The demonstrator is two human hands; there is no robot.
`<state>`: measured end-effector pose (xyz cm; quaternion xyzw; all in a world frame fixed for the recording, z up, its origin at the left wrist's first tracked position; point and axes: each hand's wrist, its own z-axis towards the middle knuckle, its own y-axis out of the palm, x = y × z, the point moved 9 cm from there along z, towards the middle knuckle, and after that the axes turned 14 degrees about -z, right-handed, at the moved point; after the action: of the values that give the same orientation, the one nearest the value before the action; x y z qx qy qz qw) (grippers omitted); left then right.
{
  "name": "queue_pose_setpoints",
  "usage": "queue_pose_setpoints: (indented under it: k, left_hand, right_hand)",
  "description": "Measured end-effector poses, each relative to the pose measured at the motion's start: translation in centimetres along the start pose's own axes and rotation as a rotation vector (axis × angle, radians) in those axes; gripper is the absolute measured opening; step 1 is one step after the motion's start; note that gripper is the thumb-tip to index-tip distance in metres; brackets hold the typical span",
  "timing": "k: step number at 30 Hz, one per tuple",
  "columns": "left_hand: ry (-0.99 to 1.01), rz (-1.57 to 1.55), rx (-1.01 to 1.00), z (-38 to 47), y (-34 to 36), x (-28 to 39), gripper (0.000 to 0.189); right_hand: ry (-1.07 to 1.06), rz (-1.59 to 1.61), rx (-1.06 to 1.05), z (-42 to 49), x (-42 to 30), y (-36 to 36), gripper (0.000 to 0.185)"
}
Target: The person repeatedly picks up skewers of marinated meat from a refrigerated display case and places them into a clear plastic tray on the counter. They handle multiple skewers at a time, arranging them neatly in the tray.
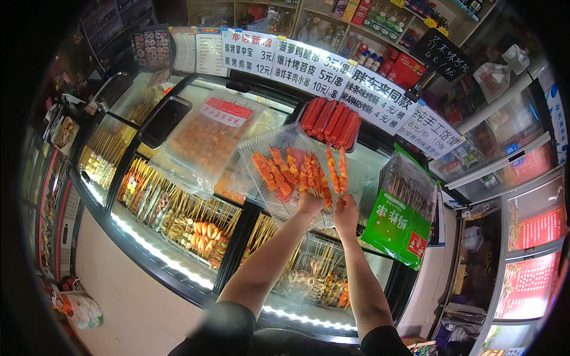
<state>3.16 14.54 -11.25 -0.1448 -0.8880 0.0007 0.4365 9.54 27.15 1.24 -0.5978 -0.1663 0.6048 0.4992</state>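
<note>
Over a clear plastic tray on the glass counter, my left hand is closed around the sticks of several skewers of orange-red marinated meat. To its right, my right hand grips a pair of meat skewers by their lower ends, meat pointing away from me. The skewers fan out above the tray, partly covering it. Just beyond them, a dark tray holds a pile of red sausages. Whether the left-hand skewers rest on the tray cannot be told.
Left of the tray lies a clear bag of meat pieces, with a black tray beside it. A green printed bag of skewers lies at right. Price signs line the far edge. Skewers fill the lit display case underneath.
</note>
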Motion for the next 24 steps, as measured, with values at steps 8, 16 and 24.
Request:
queue_pose_setpoints:
  k: [8,16,24]
  left_hand:
    - [0.24,-0.645,-0.027,-1.8,-2.1,0.1,0.03]
    - [0.229,-0.672,0.068,-9.1,-3.4,-0.2,0.024]
    - [0.007,-1.04,-0.252,-11.8,-5.4,0.3,0.031]
  right_hand:
    - [-0.121,-0.309,-0.071,0.8,0.6,3.9,0.025]
    - [0.087,0.192,-0.177,1.1,-3.8,4.1,0.042]
    - [-0.079,0.16,-0.164,0.3,-7.2,2.6,0.034]
